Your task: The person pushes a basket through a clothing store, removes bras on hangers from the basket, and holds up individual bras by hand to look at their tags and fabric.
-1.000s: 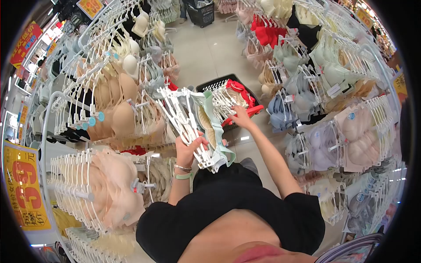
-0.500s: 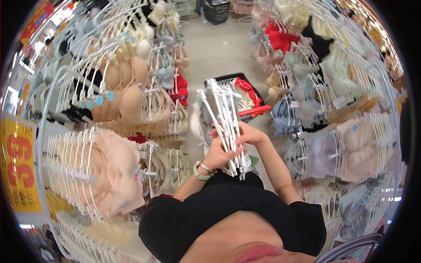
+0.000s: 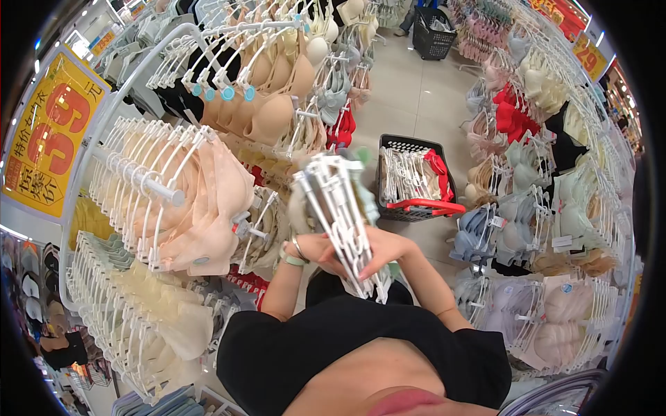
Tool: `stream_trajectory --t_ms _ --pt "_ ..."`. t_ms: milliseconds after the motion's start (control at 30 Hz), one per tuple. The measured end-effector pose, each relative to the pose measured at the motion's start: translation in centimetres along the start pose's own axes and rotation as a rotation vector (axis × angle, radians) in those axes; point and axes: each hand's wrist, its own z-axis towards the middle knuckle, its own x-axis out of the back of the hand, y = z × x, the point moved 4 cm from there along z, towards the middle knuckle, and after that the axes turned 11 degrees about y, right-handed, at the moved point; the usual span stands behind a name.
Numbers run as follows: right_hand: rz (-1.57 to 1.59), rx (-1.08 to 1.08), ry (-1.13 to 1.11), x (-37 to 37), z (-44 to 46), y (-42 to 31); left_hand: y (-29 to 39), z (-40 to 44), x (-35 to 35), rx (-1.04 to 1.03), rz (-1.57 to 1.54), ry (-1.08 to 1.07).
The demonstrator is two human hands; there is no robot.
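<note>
A bundle of white plastic hangers is held upright in front of my chest, with the hooks and bars bunched together. Bras in pale and greyish-green tones hang behind the bundle, blurred and partly covered by it. My left hand, with a bracelet and a pale watch band at the wrist, closes around the bundle's left side, its fingertips partly hidden behind the hangers. From the right, my right hand grips the lower part of the same bundle, thumb across the front.
Beyond my hands, a black shopping basket with a red handle stands on the floor, holding white hangers and red garments. Bra racks line both sides, with peach bras close on the left. Another basket stands farther down the aisle.
My view has turned left, so the racks and basket appear farther right. The hanger bundle no longer covers part of the basket. Both hands keep hold of the bundle.
</note>
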Motion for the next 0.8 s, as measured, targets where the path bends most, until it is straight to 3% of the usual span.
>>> stream_trajectory --t_ms 133,200,300,333,400,467,533,733,800 --pt "-0.198 -0.009 -0.012 -1.0 -0.4 -0.4 0.9 0.7 2.0 -0.143 -0.127 0.339" --pt "-0.454 0.101 0.039 -1.7 -1.0 -0.8 0.1 1.4 2.4 -0.055 -0.182 0.457" --pt "-0.469 0.063 0.008 -2.4 -2.0 -1.5 -0.3 4.4 2.9 0.129 -0.226 0.59" --pt "-0.167 -0.145 0.068 -2.4 -2.7 -0.8 -0.4 5.8 3.0 0.123 -0.227 0.579" --pt "-0.133 -0.141 0.076 -3.1 -2.9 -1.1 -0.9 8.3 3.9 0.124 -0.428 0.813" --pt "-0.052 -0.075 0.107 -3.9 -3.0 0.1 -0.6 11.2 4.1 0.063 -0.57 0.813" --pt "-0.096 -0.185 0.171 -3.7 -3.7 0.5 0.4 14.1 4.3 0.007 -0.764 0.774" --pt "-0.272 -0.2 0.465 -3.1 -5.9 -1.8 6.5 19.4 2.1 -0.068 -0.713 0.448" --pt "-0.37 -0.173 0.664 -2.9 -7.7 -3.2 7.7 20.8 0.9 -0.08 -0.629 0.345"
